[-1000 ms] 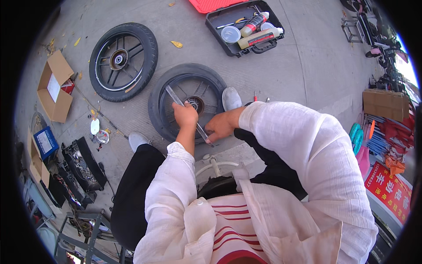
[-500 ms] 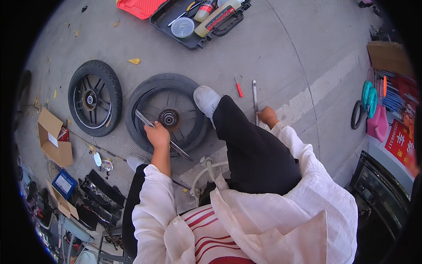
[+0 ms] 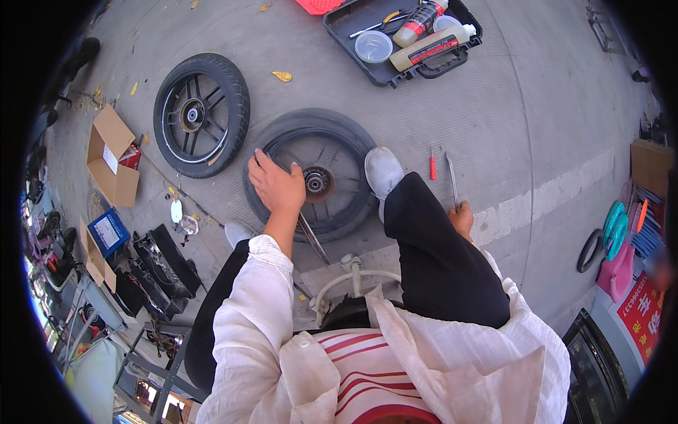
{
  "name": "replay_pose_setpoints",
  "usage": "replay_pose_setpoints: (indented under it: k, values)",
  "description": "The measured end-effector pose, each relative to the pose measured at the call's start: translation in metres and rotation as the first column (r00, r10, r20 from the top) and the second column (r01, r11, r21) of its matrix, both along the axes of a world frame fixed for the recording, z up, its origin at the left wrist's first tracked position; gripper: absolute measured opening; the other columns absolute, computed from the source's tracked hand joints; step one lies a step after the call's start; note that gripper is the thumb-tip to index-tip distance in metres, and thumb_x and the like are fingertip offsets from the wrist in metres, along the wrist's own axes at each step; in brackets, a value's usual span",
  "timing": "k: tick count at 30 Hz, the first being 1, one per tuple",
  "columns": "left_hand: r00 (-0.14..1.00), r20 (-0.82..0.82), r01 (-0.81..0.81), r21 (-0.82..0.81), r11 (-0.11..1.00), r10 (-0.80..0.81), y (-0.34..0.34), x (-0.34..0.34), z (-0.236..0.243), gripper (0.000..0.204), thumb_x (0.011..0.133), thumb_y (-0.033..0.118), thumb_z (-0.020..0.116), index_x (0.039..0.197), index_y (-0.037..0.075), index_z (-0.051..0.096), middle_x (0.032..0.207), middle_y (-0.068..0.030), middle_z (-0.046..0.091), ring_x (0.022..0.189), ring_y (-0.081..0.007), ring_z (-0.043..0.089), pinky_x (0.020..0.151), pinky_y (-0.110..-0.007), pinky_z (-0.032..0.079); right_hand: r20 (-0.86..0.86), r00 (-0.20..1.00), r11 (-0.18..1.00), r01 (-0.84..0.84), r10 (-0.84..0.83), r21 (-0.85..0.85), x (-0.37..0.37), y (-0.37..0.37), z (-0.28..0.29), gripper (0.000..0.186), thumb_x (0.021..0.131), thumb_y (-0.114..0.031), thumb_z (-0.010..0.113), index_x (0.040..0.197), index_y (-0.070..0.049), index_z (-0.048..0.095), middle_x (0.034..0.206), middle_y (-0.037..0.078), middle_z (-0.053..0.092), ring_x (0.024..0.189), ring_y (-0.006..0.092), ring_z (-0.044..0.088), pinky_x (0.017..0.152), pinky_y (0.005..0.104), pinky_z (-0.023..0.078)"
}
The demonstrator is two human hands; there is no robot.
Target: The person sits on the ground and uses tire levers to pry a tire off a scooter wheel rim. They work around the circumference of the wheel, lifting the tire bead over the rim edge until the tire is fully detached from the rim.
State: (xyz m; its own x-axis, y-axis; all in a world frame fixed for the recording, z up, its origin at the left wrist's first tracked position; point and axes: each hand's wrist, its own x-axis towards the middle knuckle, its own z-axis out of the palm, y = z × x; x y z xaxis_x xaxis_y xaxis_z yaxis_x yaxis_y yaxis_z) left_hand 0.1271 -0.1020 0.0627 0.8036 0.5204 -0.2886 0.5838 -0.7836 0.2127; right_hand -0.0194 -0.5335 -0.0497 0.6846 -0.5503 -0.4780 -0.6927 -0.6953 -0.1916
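Note:
My left hand [image 3: 275, 184] lies palm-down with fingers spread over a flat metal tire lever [image 3: 311, 240] on the dark spoked wheel [image 3: 342, 212] in front of me. My right hand [image 3: 460, 219], partly behind my right leg, grips a second metal bar [image 3: 453, 180] lying out to the right, beside a red-handled screwdriver [image 3: 433, 167]. My right shoe [image 3: 383, 171] rests at the right side of that wheel's tire. The wheel's hub [image 3: 317, 184] shows just right of my left hand.
Another tired wheel [image 3: 229, 106] lies upper left. An open toolbox [image 3: 445, 69] with bottles is ahead. Open cardboard boxes [image 3: 106, 184] and black parts [image 3: 159, 275] are left. A loose black ring [image 3: 590, 251], pink container [image 3: 614, 268] and red sign [image 3: 639, 318] are at the right.
My right hand left the wheel's lever for the bar on the right. My left hand's fingers loosened and spread higher over the first lever. My right leg now reaches forward between my hands.

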Motion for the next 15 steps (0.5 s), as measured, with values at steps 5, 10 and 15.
replay_pose_setpoints:
  k: [5,10,15]
  values:
    - [0.995,-0.095,0.031,-0.044,0.999,-0.035,0.04,0.039,-0.027,0.087,0.089,0.045,0.067,0.152,0.0,0.028,0.154,-0.0263,0.03,0.146,-0.0401,0.023,0.12,-0.048,0.018,0.353,0.929,0.993,-0.095,0.112,-0.067,0.101,0.023,0.082,0.015,0.091,-0.013,0.06,0.102,-0.004,0.063,0.086,0.018,0.067,0.084,0.0395,0.066,0.075,0.0466,0.051]
    - [0.94,-0.261,0.078,-0.459,0.885,-0.218,0.119,0.08,-0.076,0.076,0.093,0.057,0.058,0.152,0.013,0.038,0.153,-0.02,0.041,0.141,-0.0408,0.039,0.11,-0.056,0.034,0.464,0.523,0.626,-0.775,0.715,-0.09,0.241,0.09,0.157,0.018,0.092,-0.023,0.065,0.105,-0.01,0.067,0.091,0.01,0.07,0.084,0.0316,0.067,0.072,0.0423,0.05]
    - [0.866,-0.36,0.234,-0.321,0.918,-0.347,0.072,0.099,-0.033,0.073,0.092,0.056,0.059,0.149,0.013,0.043,0.149,-0.0162,0.046,0.14,-0.0377,0.041,0.11,-0.056,0.035,0.171,0.015,0.073,-0.938,0.985,-0.338,0.345,0.182,0.173,0.02,0.09,-0.033,0.067,0.094,-0.014,0.07,0.084,0.008,0.07,0.082,0.0277,0.066,0.08,0.0418,0.043]
